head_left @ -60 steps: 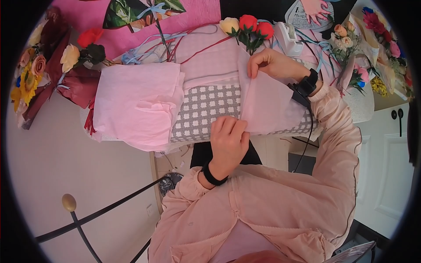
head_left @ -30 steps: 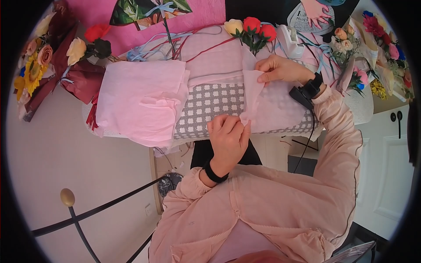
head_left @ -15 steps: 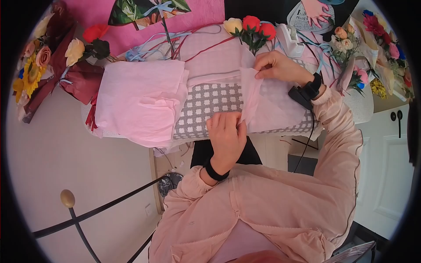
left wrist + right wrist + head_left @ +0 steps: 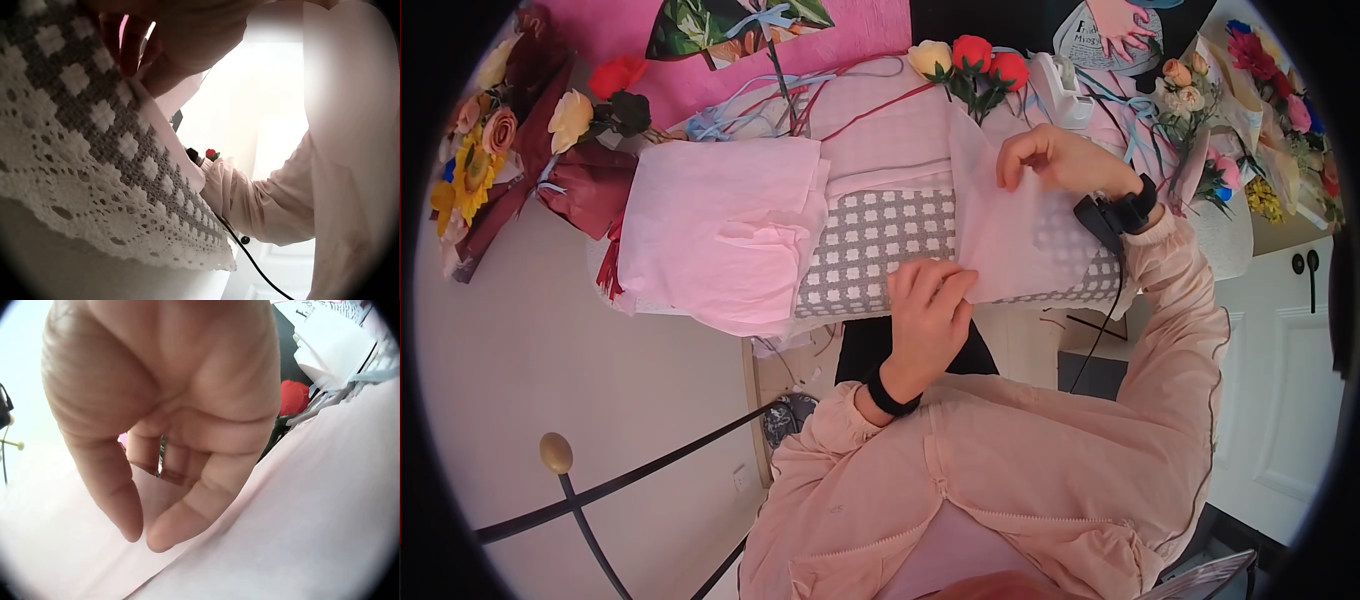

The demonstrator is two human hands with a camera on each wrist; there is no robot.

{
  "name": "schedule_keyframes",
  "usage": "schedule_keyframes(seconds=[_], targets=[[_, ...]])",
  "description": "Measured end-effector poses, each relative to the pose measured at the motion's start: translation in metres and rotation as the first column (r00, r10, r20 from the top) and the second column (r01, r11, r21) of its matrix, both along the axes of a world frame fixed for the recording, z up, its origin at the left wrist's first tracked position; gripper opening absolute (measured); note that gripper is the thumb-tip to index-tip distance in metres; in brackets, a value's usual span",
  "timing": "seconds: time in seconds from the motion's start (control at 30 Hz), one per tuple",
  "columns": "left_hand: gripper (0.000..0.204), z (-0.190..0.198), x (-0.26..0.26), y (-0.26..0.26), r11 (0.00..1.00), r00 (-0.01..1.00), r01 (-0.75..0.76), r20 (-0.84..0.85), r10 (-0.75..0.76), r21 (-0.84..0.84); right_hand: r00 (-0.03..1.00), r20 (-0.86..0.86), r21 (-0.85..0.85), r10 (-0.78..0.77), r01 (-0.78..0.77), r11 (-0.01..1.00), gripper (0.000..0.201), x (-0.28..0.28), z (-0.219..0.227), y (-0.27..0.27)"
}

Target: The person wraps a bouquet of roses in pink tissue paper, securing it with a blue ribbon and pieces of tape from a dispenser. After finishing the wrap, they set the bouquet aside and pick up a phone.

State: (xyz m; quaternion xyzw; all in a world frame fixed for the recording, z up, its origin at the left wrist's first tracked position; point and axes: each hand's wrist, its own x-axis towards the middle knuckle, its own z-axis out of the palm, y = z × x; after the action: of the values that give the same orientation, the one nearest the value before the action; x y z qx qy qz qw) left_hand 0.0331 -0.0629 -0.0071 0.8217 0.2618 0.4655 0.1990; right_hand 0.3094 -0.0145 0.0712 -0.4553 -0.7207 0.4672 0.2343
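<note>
While maroon wrapping holds flowers, the right hand curves open above paper; whether the left hand grips is unclear.

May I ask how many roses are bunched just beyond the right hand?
3: a pale yellow rose on the left, a red rose in the middle, another red rose on the right.

A pale pink tissue sheet and a stack of pink tissue paper over a grey cloth patterned with white squares, edged in white lace; two red roses and one cream rose; pale blue ribbon and crimson ribbon; a black wristband.
</note>
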Motion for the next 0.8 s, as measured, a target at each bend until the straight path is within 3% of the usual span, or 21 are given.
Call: schedule_keyframes(seconds=[0.13, 0.23, 0.33, 0.43, 0.53, 0.8], targets=[[0.031, -0.007, 0.003, -0.001, 0.996, 0.998, 0.069, 0.012, -0.069, -0.062, 0.999, -0.050, 0.015, -0.018, 0.019, 1.000, 0.038, -0.004, -0.005, -0.011], [0.035, -0.001, 0.001, -0.003, 0.996, 0.997, 0.064, -0.050, -0.067, -0.064, 1.000, -0.011, 0.124, 0.014, -0.013, 0.992, 0.036, -0.003, -0.003, -0.009], [0.037, 0.003, 0.003, -0.004, 0.995, 0.998, 0.046, -0.048, -0.050, -0.087, 1.000, -0.010, 0.055, 0.028, -0.027, 0.998, 0.023, -0.001, 0.001, -0.008], [0.034, 0.007, 0.005, -0.006, 0.996, 0.998, 0.005, -0.062, -0.011, -0.084, 0.986, 0.164, 0.058, -0.029, 0.020, 0.998, 0.014, -0.007, 0.006, -0.011], [0.033, 0.003, 0.005, -0.005, 0.996, 0.998, 0.022, -0.065, -0.028, -0.085, 0.999, 0.035, 0.053, 0.031, -0.033, 0.998, 0.012, 0.000, -0.001, -0.009], [0.034, 0.001, 0.006, -0.005, 0.996, 0.999, 0.031, -0.037, -0.035, -0.085, 0.999, -0.026, 0.070, -0.046, 0.047, 0.996, 0.012, -0.014, 0.004, -0.014]])
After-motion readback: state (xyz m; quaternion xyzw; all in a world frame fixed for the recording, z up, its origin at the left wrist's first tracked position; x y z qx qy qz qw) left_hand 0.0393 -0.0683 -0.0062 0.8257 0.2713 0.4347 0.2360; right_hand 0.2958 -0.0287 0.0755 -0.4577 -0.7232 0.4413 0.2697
